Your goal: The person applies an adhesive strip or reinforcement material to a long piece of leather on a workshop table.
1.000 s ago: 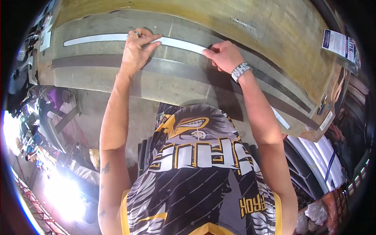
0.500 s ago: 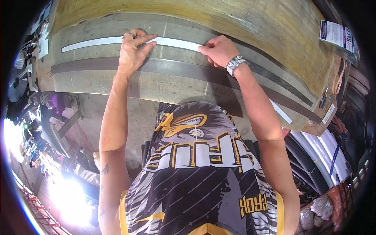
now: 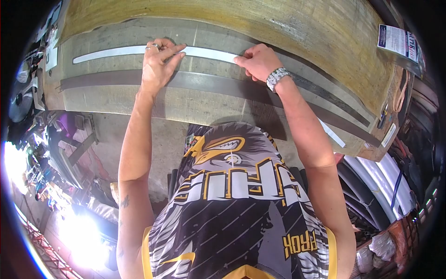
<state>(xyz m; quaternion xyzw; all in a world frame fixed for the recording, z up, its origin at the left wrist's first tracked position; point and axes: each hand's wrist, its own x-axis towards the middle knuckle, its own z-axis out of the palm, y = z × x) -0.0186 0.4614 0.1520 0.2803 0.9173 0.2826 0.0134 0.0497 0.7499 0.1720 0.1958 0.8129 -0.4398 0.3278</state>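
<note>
A long narrow white strip (image 3: 211,55) lies over a dark strip (image 3: 330,97) whose bare part runs off to the right. My left hand (image 3: 159,63), with a ring on one finger, is closed around the white strip, thumb on its near edge and index finger on its far edge. Thumb and fingers of my right hand (image 3: 260,63) pinch the same white strip near where its right part goes under the hand. The curled fingers hide its right end. Closer to me, a wider brown strip (image 3: 204,81) lies untouched along the worktable (image 3: 204,103).
A yellowish worn sheet (image 3: 223,14) covers the table's far side. A printed card (image 3: 395,42) lies at the far right, and another white piece (image 3: 332,134) shows beside my right forearm. Rolls of material (image 3: 376,186) stand below right; clutter fills the left.
Both hands keep their grip on the white strip at almost the same places. My right hand has shifted very slightly to the left; the view has tilted a little.
</note>
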